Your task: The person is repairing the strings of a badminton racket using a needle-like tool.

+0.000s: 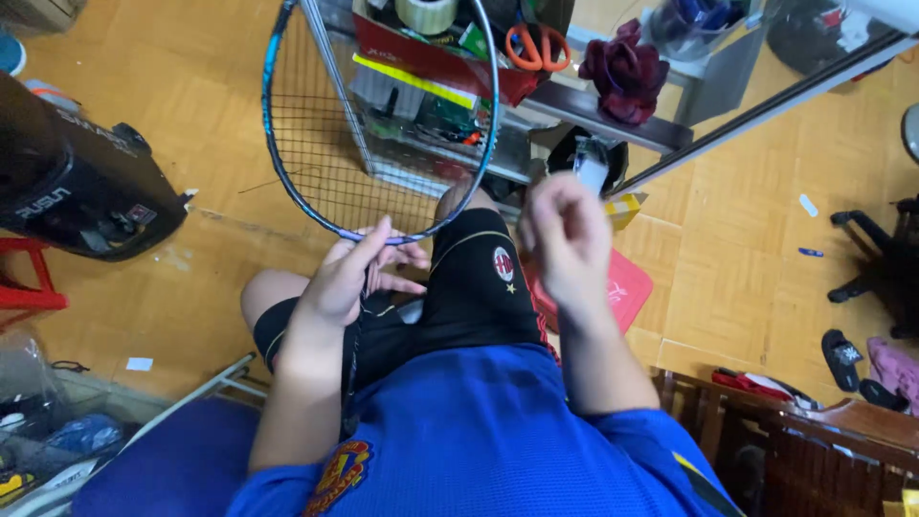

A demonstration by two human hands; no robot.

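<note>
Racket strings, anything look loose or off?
Yes. A loose string end sticks out sideways past the left of the racket frame, which the left hand grips at its bottom edge. The right hand is blurred.

The badminton racket point(378, 124) has a dark frame with blue and light-blue stretches along its oval rim. Its head stands upright and tilts away from the seated person, above the knees. A grid of thin dark strings fills most of the head. The throat end sits low, at the lap, where fingers close round the rim's bottom. The shaft runs down, mostly hidden.
</note>
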